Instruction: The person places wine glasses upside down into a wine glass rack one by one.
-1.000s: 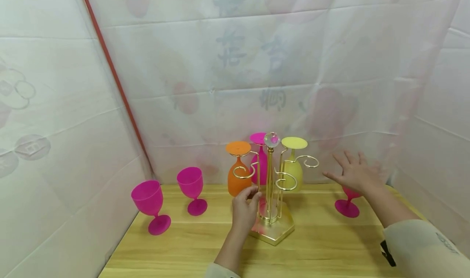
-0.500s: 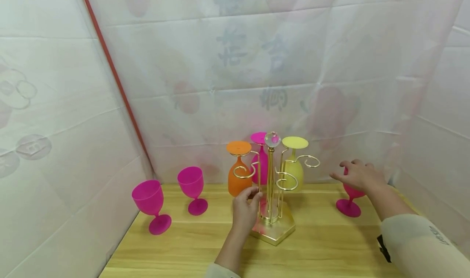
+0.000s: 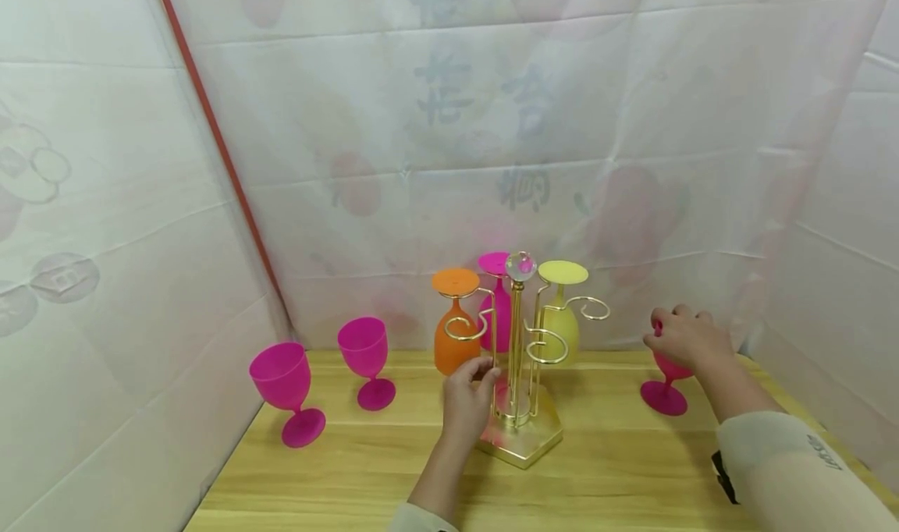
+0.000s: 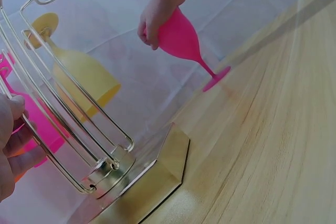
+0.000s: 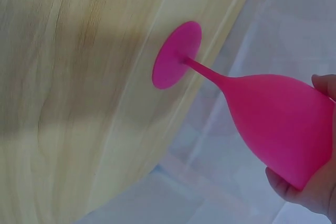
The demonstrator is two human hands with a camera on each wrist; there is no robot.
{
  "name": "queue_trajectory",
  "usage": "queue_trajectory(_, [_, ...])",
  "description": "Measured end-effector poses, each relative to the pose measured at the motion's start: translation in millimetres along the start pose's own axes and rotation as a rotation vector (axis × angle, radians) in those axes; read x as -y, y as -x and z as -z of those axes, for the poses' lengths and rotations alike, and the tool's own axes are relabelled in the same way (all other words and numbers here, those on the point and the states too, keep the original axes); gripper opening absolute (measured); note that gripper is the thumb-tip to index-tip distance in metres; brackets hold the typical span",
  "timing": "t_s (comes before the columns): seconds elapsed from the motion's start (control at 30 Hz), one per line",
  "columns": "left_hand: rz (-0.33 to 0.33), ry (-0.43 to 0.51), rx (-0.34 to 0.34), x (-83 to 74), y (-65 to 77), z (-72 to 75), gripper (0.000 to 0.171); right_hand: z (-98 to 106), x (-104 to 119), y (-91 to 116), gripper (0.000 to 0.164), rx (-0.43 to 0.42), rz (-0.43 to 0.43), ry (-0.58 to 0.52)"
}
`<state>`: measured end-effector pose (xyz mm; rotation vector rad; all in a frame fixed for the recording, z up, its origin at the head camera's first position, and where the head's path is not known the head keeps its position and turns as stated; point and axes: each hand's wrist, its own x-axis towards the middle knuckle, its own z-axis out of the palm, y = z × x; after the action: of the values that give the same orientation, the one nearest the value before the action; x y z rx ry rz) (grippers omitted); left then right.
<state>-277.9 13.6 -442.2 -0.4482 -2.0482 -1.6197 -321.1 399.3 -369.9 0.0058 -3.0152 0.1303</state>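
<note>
A gold glass rack (image 3: 523, 442) with curled wire hooks and a crystal ball on top stands mid-table. My left hand (image 3: 467, 407) grips one of its upright wires. Upside down on the rack hang an orange goblet (image 3: 456, 345), a pink goblet (image 3: 496, 313) and a yellow goblet (image 3: 562, 329). At the right, my right hand (image 3: 691, 341) holds another pink goblet (image 5: 278, 124) by the top of its bowl, fingers and thumb on opposite sides in the right wrist view. That goblet's foot rests on the table, and the hand hides much of its bowl in the head view.
Two more pink goblets stand upright at the left, one (image 3: 282, 380) nearer the left edge and one (image 3: 365, 352) further back. The wooden table (image 3: 351, 477) is enclosed by pale printed cloth walls (image 3: 435, 126). Two front hooks (image 3: 548, 349) on the rack carry nothing.
My right hand has come down from above the right-hand pink goblet, its spread fingers closing round the bowl. The left hand has stayed on the rack.
</note>
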Motion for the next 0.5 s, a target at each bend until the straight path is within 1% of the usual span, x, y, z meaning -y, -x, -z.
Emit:
queue_trajectory(0.1, [0.000, 0.002, 0.000, 0.8, 0.6, -0.4, 0.014, -0.1, 0.6, 1.1, 0.044, 0.002, -0.012, -0.009])
queue_trajectory(0.3, [-0.003, 0.011, -0.007, 1.1, 2.7, 0.3, 0.013, -1.6, 3.1, 3.8, 0.046, -0.012, -0.025, -0.012])
queue_trajectory(0.5, [-0.016, -0.001, -0.014, 1.4, 2.3, 0.2, 0.011, -3.6, 1.8, 2.4, 0.045, -0.021, -0.035, -0.010])
